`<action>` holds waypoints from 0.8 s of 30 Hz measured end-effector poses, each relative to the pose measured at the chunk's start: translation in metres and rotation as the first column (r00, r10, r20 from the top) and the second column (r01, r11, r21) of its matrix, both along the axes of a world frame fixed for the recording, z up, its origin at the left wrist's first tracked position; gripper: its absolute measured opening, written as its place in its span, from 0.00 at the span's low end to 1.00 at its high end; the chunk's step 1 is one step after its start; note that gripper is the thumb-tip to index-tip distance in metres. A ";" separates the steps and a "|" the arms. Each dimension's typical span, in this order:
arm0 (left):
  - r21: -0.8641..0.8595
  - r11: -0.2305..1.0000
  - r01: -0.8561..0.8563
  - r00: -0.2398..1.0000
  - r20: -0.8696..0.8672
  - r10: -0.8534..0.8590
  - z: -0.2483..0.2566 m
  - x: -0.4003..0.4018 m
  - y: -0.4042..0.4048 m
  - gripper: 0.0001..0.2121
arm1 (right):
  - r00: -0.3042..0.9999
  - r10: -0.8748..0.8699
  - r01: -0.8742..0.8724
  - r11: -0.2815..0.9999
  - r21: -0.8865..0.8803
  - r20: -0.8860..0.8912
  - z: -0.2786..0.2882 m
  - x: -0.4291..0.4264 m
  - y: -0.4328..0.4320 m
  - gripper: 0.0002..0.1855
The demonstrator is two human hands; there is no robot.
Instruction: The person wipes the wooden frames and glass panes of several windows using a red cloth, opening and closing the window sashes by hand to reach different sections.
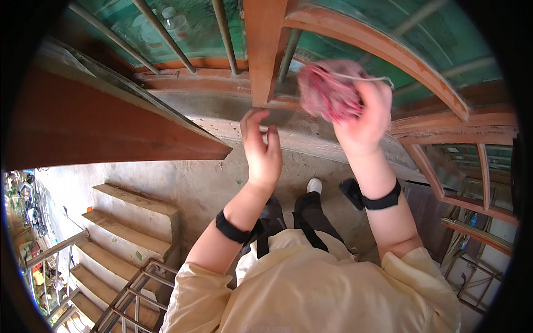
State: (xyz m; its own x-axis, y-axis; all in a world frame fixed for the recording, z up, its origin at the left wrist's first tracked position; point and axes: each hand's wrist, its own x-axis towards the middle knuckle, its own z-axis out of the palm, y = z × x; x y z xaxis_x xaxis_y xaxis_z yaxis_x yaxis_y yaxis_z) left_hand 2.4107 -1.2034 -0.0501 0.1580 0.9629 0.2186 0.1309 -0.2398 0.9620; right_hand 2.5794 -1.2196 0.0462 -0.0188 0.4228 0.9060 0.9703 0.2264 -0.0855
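Observation:
A bunched pink-red cloth [331,89] with a pale string is held in my right hand [370,110], raised before the barred window at the upper right. The cloth and the hand are slightly blurred; whether the cloth touches the window frame I cannot tell. My left hand [262,145] is lifted with bent fingers apart and nothing in it, just below the foot of the brown wooden window post [264,50]. Behind the metal bars [222,37] is green window mesh or glass [200,16].
An open wooden window sash [464,202] stands at the right. A large brown wooden panel [104,125] juts in from the left. Concrete steps [133,200] with a metal railing [137,291] lie at the lower left. A plastic jar [177,25] shows behind the bars.

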 end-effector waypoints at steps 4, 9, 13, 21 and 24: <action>0.339 0.939 0.060 0.992 -0.126 -0.017 0.009 0.022 0.025 0.27 | 0.989 -0.149 0.151 0.985 -0.085 0.021 0.006 -0.014 0.035 0.25; 0.492 0.866 0.085 0.981 -0.195 0.014 -0.014 0.041 0.039 0.31 | 0.979 -0.204 0.204 0.978 -0.032 0.017 -0.005 -0.018 0.054 0.22; 0.534 0.832 0.150 0.919 -0.387 0.083 -0.042 0.048 0.048 0.30 | 0.973 -0.184 0.196 0.977 -0.081 0.137 -0.018 -0.009 0.051 0.18; 0.625 0.775 0.098 0.947 -0.298 0.121 -0.065 0.036 0.059 0.31 | 0.977 0.008 0.057 0.953 -0.299 0.211 -0.101 0.002 0.038 0.12; 0.657 0.728 0.196 0.929 -0.362 0.076 -0.066 0.033 0.061 0.34 | 0.973 0.040 0.065 0.896 -0.439 0.226 -0.138 0.003 0.032 0.11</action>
State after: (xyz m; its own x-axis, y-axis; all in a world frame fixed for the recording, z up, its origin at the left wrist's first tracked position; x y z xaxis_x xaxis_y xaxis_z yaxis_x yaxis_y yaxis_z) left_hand 2.4440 -1.1420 -0.1157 0.4045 0.5637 0.7202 0.3763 -0.8203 0.4307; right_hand 2.5829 -1.1874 -0.0923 -0.1896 0.7788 0.5979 0.9780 0.2035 0.0451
